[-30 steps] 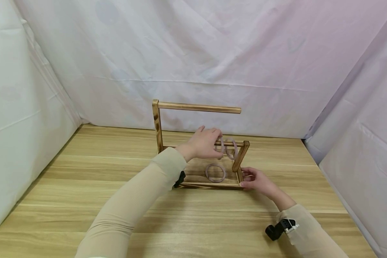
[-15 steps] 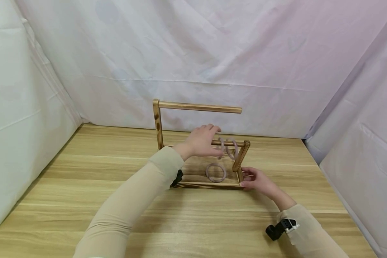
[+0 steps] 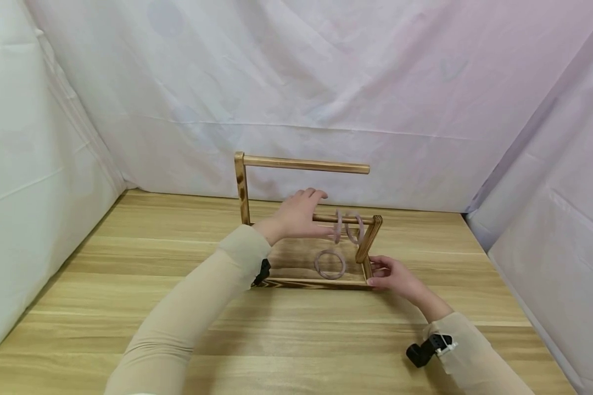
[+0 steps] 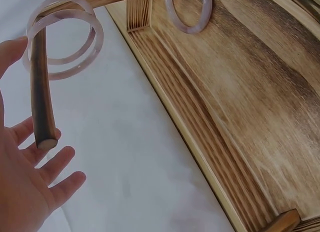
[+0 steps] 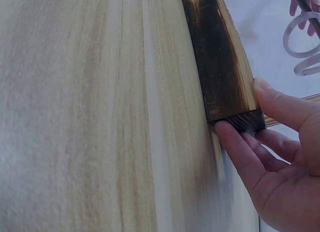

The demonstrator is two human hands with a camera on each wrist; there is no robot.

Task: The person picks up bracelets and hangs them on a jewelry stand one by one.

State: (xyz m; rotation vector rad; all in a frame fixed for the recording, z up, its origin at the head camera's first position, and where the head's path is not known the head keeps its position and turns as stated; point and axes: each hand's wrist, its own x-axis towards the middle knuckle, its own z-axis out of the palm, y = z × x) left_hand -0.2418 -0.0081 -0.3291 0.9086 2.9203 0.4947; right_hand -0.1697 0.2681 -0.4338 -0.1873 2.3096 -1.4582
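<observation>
A wooden bangle stand [image 3: 301, 283] has a tray base and two horizontal bars. On its lower bar [image 4: 41, 92] hang two pale pink bangles, one [image 3: 337, 237] nearer the bar's free end and the other [image 3: 361, 233] by the post. A third bangle [image 3: 344, 267] lies in the tray. My left hand [image 3: 296, 216] is spread around the bar's free end, its thumb tip close to or touching the nearer bangle's edge; nothing is held in it. At the tray's front right corner, my right hand [image 3: 395, 281] pinches the wooden edge between thumb and fingers.
The stand's upper bar [image 3: 306, 164] extends above the left hand from a tall post [image 3: 241, 186] on the left. White cloth [image 3: 296, 82] hangs behind and on both sides of the wood-grain table [image 3: 296, 340]. A black wrist camera [image 3: 427, 350] sits on the right forearm.
My left hand has let go of the nearer bangle and drawn back to the left along the lower bar. That bangle now hangs by itself. The right hand stays at the tray corner.
</observation>
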